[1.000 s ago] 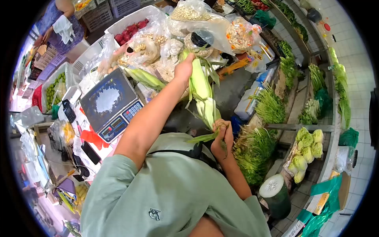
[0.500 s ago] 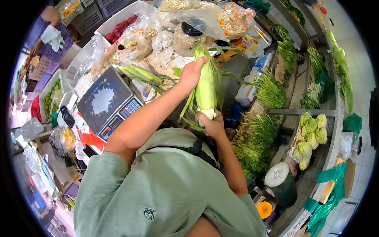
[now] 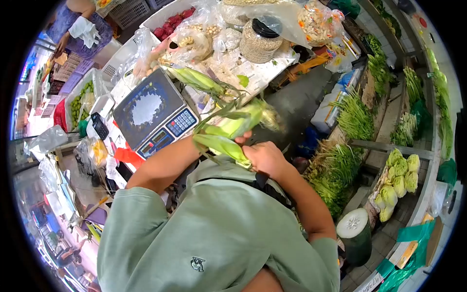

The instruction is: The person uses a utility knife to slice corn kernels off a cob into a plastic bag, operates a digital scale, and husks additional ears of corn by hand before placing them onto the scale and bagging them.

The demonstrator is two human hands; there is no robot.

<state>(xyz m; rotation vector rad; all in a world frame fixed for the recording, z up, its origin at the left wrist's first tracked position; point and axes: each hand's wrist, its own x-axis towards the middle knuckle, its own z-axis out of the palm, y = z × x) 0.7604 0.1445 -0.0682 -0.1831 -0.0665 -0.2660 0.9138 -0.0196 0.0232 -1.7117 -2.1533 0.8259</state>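
An ear of corn (image 3: pixel 250 117) in green husk lies tilted in front of my waist, its silk end pointing up and right. My left hand (image 3: pixel 243 138) is closed around the ear from beneath; most of it is hidden behind the leaves. A peeled-back husk leaf (image 3: pixel 221 145) hangs toward me, and my right hand (image 3: pixel 266 158) grips its lower end with curled fingers. Beyond the ear, a second corn ear (image 3: pixel 197 79) in its husk rests on the white table (image 3: pixel 233 73), beside the scale.
A digital scale (image 3: pixel 148 109) stands at left. A lidded jar (image 3: pixel 260 44) and bags of dry goods sit at the table's back. Leafy greens (image 3: pixel 357 114), cabbages (image 3: pixel 396 182) and a cut winter melon (image 3: pixel 353 231) line the right. Another person (image 3: pixel 80 29) is at upper left.
The corn has gone from upright to tilted and come lower, nearer my waist. One husk leaf is now pulled away from it. My left hand has moved down, under the ear. The view has shifted.
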